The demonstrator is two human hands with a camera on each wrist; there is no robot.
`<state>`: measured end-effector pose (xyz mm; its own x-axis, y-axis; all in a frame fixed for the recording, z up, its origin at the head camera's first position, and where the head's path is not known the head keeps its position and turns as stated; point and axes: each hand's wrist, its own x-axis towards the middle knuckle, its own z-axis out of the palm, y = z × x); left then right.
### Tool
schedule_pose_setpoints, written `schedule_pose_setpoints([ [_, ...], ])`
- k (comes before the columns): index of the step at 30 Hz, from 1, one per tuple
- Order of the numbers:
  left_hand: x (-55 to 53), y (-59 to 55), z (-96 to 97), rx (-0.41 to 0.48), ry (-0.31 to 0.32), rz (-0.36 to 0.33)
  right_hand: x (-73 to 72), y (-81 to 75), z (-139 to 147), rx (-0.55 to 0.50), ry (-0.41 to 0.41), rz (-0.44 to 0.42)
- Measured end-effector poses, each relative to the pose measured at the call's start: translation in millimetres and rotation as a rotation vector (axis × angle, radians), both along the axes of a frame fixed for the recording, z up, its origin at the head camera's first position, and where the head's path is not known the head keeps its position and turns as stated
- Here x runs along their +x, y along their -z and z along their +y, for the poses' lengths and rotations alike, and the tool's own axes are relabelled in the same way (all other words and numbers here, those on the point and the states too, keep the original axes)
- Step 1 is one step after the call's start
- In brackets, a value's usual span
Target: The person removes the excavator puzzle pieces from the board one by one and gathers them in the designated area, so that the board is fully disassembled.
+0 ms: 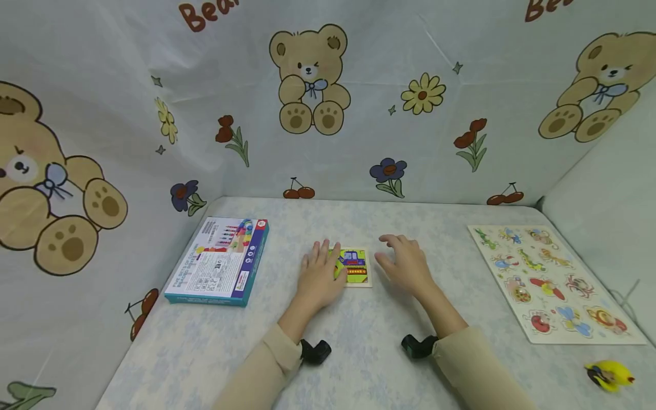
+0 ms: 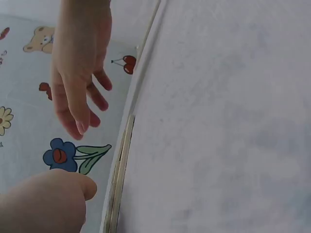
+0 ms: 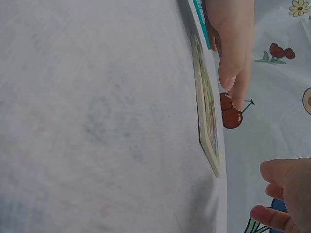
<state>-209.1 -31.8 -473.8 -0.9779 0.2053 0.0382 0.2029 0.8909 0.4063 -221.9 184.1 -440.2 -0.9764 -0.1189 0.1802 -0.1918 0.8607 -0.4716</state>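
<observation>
A small square puzzle board point(image 1: 357, 265) with a colourful blue-and-yellow vehicle picture lies flat on the table, its left part covered by my left hand point(image 1: 320, 273). That hand's fingers are straight and spread, over the board's left side. To the right of the board hovers my right hand point(image 1: 407, 265), fingers loosely bent, nothing in them. From the left wrist view the board point(image 2: 119, 179) shows edge-on as pale wooden layers, beside the left hand point(image 2: 48, 199). The right wrist view shows the board's pale rim point(image 3: 202, 111), with the right hand point(image 3: 286, 194) apart from it.
A flat blue-and-white box point(image 1: 217, 262) lies on the left of the table. On the right is a larger white board point(image 1: 556, 285) with several animal pictures, and a yellow toy point(image 1: 610, 374) sits near the front right corner. A bear-print cloth point(image 1: 369, 142) hangs behind.
</observation>
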Motion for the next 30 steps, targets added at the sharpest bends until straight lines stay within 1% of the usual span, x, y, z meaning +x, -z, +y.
schedule_pose_setpoints([
  [3,-1.5,6.5,1.0,0.005,0.009,-0.014,-7.5,3.3,-7,0.018,-0.036,-0.065],
  [7,-4.1,11.0,1.6,-0.029,0.022,-0.012,-16.8,7.9,-17,0.076,-0.094,-0.120],
  [9,-5.5,12.2,1.6,-0.050,0.030,-0.001,-20.6,9.5,-20,0.120,-0.112,-0.129],
  [13,-6.7,13.8,1.7,-0.096,0.039,-0.002,-25.8,11.6,-25,0.205,-0.133,-0.138],
  [15,-6.0,14.7,1.2,-0.110,0.035,-0.005,-27.7,12.6,-27,0.221,-0.146,-0.146],
  [20,-5.8,16.3,1.3,-0.112,0.028,-0.005,-32.4,12.7,-26,0.194,-0.165,-0.159],
  [30,-7.8,20.0,-1.2,-0.114,0.040,0.008,-37.3,14.1,-23,0.152,-0.177,-0.213],
])
